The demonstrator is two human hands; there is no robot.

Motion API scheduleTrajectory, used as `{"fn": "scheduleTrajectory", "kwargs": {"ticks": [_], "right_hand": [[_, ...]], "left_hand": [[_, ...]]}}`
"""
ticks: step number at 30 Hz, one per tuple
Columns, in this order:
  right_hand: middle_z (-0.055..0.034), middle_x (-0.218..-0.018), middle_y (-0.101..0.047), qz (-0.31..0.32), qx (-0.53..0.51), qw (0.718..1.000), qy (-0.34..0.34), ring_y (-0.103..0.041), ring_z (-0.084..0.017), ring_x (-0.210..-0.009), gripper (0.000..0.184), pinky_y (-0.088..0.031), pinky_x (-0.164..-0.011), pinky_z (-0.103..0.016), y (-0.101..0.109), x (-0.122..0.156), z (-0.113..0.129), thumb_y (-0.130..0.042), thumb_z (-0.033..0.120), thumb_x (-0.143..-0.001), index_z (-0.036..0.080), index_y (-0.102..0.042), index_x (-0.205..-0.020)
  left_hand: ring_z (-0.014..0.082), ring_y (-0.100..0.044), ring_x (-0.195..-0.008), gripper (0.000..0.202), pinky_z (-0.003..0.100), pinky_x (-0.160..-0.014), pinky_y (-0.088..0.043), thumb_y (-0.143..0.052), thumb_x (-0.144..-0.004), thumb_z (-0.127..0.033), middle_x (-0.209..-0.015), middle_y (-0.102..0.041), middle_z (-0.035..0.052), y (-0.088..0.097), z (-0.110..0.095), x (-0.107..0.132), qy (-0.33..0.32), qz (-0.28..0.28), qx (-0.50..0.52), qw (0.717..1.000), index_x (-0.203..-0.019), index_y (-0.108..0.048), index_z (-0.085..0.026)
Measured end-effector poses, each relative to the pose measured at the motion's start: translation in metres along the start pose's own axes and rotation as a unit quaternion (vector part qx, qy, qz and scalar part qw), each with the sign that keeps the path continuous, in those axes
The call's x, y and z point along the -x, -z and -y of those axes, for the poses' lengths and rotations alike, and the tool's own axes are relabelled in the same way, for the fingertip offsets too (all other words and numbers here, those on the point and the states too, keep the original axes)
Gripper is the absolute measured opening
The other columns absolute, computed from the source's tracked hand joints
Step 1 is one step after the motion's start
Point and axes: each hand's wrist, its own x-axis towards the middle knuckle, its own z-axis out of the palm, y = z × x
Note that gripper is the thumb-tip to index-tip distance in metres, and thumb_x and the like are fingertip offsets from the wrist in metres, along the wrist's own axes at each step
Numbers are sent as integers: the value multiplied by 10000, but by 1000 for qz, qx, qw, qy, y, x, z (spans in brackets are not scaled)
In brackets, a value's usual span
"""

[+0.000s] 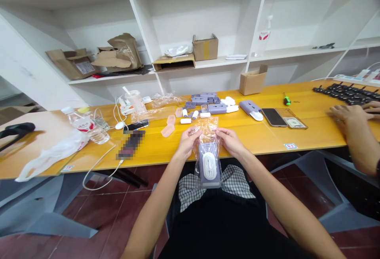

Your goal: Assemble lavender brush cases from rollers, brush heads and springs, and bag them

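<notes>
A clear plastic bag hangs between my hands at the table's front edge. My left hand pinches its upper left side, and my right hand pinches the upper right. Inside the bag is a flat purple case with a white oval piece on its face; it hangs above my lap. Just beyond my hands lie white cylinders, several purple case parts and white oval pieces. A pale pink oval piece rests left of them.
To the right are a purple case, a phone and a green screwdriver. Another person's hands are near black parts. On the left stand a drink cup, a water bottle and a white cable.
</notes>
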Motion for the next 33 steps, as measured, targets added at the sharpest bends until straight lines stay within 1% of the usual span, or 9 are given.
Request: {"fn": "scheduleTrajectory", "kwargs": {"ticks": [4,8,14,18,21,24,27,30,33], "right_hand": [[-45,-835,-774,-8,-18,1000,-11,-739,-200,-768,260,-597,-664,-294,5,-12,1,-815,384,-766,215,-742,-950],[-56,-806,-762,-25,17,999,-32,-722,-181,-697,169,-599,-576,-279,8,-48,10,-725,361,-849,203,-684,-892],[0,-696,-711,30,38,999,0,-662,-160,-600,312,-592,-563,-297,27,-90,19,-856,255,-688,206,-710,-959],[-5,-703,-686,40,32,997,52,-644,-154,-648,187,-579,-641,-324,50,-94,15,-825,226,-621,206,-644,-664],[0,-700,-664,42,48,995,75,-636,-161,-680,171,-556,-679,-328,56,-92,13,-778,206,-580,209,-607,-568],[10,-658,-634,56,76,991,97,-592,-142,-649,137,-501,-655,-295,52,-90,13,-717,213,-580,208,-590,-528],[14,-612,-627,65,108,985,116,-563,-130,-619,104,-466,-646,-278,48,-89,12,-663,230,-603,208,-600,-524],[9,-608,-654,68,144,979,124,-581,-143,-628,83,-487,-690,-294,46,-88,10,-645,237,-625,207,-647,-547],[-10,-658,-695,65,167,977,120,-622,-161,-650,99,-522,-716,-314,46,-90,8,-684,282,-638,206,-679,-575]], "left_hand": [[97,-600,-582,439,225,-570,-479,-934,-691,-404,-715,-663,-10,4,1,-19,-7,-13,-15,1000,-963,-704,-149],[106,-607,-589,364,224,-565,-467,-940,-666,-345,-712,-684,19,4,-2,-64,-21,18,-49,998,-851,-716,-126],[130,-651,-669,258,258,-648,-522,-871,-638,-173,-800,-706,30,17,-3,-113,-31,54,-48,997,-756,-642,-156],[92,-650,-740,274,254,-773,-539,-773,-726,-168,-868,-698,21,31,3,-117,-59,26,-19,998,-672,-503,-168],[126,-698,-795,204,286,-828,-556,-780,-762,-223,-898,-716,32,32,4,-114,-68,28,-6,997,-844,-598,-180],[162,-737,-840,358,320,-859,-570,-796,-804,-349,-1006,-749,56,26,4,-112,-88,55,-19,994,-1089,-639,-201],[186,-744,-828,479,311,-814,-570,-725,-874,-542,-1038,-773,97,22,7,-112,-102,108,-88,985,-1185,-673,-183],[196,-727,-769,517,301,-750,-555,-724,-868,-592,-914,-784,102,22,13,-115,-110,127,-154,974,-1136,-717,-150],[183,-708,-768,408,302,-780,-548,-890,-724,-428,-843,-767,63,26,17,-119,-127,110,-174,970,-977,-735,-148]]}}
